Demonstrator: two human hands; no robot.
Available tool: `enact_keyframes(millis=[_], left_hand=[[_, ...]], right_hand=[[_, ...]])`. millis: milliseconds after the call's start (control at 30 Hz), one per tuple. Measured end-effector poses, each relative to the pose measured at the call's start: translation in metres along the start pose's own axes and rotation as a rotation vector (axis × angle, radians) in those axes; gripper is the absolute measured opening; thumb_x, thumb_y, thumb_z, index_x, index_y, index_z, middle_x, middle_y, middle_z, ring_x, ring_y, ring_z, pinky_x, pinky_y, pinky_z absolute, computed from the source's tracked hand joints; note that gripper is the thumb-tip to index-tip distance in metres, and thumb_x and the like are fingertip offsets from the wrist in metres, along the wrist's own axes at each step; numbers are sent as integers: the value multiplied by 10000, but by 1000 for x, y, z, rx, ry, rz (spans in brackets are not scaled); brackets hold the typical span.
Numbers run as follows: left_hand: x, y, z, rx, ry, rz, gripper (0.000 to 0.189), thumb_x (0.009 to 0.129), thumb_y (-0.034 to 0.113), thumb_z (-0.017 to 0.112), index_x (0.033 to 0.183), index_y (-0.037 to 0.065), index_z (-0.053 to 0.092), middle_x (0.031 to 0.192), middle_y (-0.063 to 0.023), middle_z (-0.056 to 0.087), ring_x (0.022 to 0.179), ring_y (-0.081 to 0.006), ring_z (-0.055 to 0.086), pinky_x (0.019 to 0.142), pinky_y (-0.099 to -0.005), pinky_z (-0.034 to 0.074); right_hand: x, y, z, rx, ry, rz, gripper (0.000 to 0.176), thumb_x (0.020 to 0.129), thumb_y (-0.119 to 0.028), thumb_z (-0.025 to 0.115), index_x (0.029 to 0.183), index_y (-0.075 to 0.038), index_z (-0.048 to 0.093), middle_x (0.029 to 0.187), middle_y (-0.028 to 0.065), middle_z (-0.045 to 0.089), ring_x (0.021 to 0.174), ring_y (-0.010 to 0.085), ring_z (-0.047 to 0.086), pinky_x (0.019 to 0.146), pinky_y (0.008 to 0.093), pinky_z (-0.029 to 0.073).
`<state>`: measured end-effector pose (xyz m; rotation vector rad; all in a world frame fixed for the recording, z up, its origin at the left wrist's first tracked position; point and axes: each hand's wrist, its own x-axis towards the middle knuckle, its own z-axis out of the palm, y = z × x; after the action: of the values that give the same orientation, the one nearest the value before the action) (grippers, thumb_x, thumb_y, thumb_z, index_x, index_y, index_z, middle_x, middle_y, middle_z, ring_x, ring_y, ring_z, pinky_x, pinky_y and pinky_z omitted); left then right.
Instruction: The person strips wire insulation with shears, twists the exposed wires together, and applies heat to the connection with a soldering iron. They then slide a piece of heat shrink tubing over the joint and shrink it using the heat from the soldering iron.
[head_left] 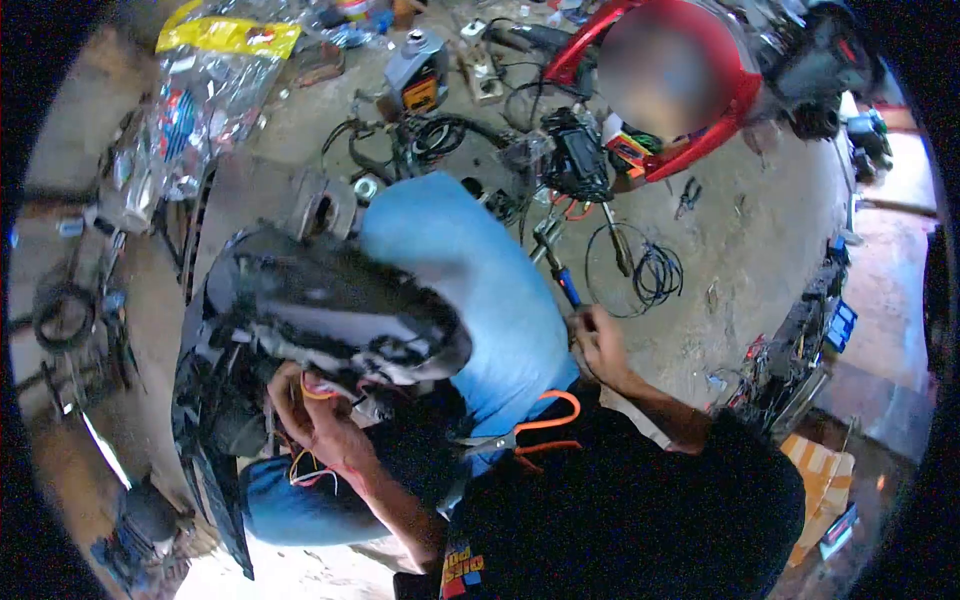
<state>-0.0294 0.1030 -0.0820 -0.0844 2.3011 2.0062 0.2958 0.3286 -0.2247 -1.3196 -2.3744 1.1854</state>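
Note:
My left hand (322,425) is closed, its fingers pinching red and yellow wires (318,386) under the edge of a black plastic motorcycle part (330,310). That part leans over my lap, and more thin wires (310,473) hang below my wrist. Down beside my knee, my right hand (601,345) has its fingers curled at the end of a blue-handled tool (567,285), whose metal end points away from me. Scissors with orange handles (545,411) lie across my lap, blades toward the left.
Beyond my knee lie a coil of black cable (657,275), pliers (688,197) and a black boxy part (577,155). A red motorcycle panel (738,95), a grey bottle (415,70) and a plastic bag (225,75) are farther off. Cardboard (815,490) sits at right.

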Motion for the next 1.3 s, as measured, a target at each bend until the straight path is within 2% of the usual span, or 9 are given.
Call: enact_keyframes(millis=[67, 200, 267, 333, 400, 433, 533, 833, 1300], left_hand=[[-1, -1, -1, 29, -15, -5, 167, 946, 196, 665, 1067, 96, 610, 991, 2, 581, 822, -89, 515, 654, -218, 424], [2, -11, -4, -26, 20, -62, 143, 955, 96, 656, 1089, 67, 618, 1046, -17, 611, 959, -123, 566, 848, -265, 468], [-3, 1, 1, -164, -38, -198, 169, 973, 173, 668, 1126, 116, 624, 1055, 10, 595, 932, -103, 555, 753, -247, 494], [0, 2, 1, -116, -111, 9, 176, 973, 195, 675, 1117, 107, 627, 1022, 25, 590, 897, -86, 535, 741, -216, 451], [-3, 12, 1, -105, -124, -79, 130, 988, 93, 649, 1103, 47, 610, 996, 18, 617, 941, -81, 564, 826, -241, 458], [-5, 13, 1, -195, -129, -135, 132, 989, 93, 649, 1107, 46, 609, 999, 16, 618, 942, -79, 564, 829, -242, 460], [-1, 5, -1, -181, -178, -27, 141, 998, 106, 639, 1111, 32, 602, 996, -15, 630, 946, -89, 570, 856, -243, 457], [4, -2, 0, -274, -149, -17, 113, 974, 114, 674, 1060, 48, 642, 940, 3, 614, 887, -87, 561, 826, -244, 459], [4, -1, -4, -301, -214, -31, 126, 971, 119, 656, 1056, 29, 633, 944, -17, 645, 895, -102, 570, 860, -269, 461]], right_hand=[[-15, -45, -16, 180, 163, -2, 182, 883, -90, 669, 1053, -27, 658, 922, 174, 662, 871, 337, 664, 758, 354, 528], [-40, -175, -70, 36, -565, -554, 316, 895, -93, 661, 1209, -68, 644, 1049, 166, 670, 999, 308, 663, 750, 383, 569], [-50, -189, -61, -189, -667, -545, 347, 909, -102, 655, 1242, -28, 593, 1178, 202, 615, 1050, 339, 657, 803, 397, 573], [-64, -186, -54, -416, -755, -480, 388, 913, -124, 661, 1269, -13, 558, 1250, 219, 580, 1082, 356, 653, 838, 406, 570], [-71, -153, -41, -619, -843, -364, 433, 904, -160, 678, 1291, -24, 539, 1266, 215, 567, 1095, 360, 652, 853, 412, 563], [-65, -147, -33, -591, -756, -569, 504, 875, -230, 747, 1280, -32, 521, 1169, 181, 592, 1053, 322, 653, 852, 407, 555], [-38, -196, -49, -344, -984, -362, 564, 827, -306, 819, 1214, -17, 527, 1080, 146, 589, 975, 268, 644, 808, 386, 550], [-2, -332, -35, -307, -739, -355, 446, 828, -344, 844, 962, -12, 579, 780, 105, 587, 589, 217, 590, 533, 363, 480], [19, -376, 2, -349, -595, -376, 344, 873, -274, 796, 870, -13, 572, 737, 113, 579, 603, 277, 583, 572, 396, 462]])
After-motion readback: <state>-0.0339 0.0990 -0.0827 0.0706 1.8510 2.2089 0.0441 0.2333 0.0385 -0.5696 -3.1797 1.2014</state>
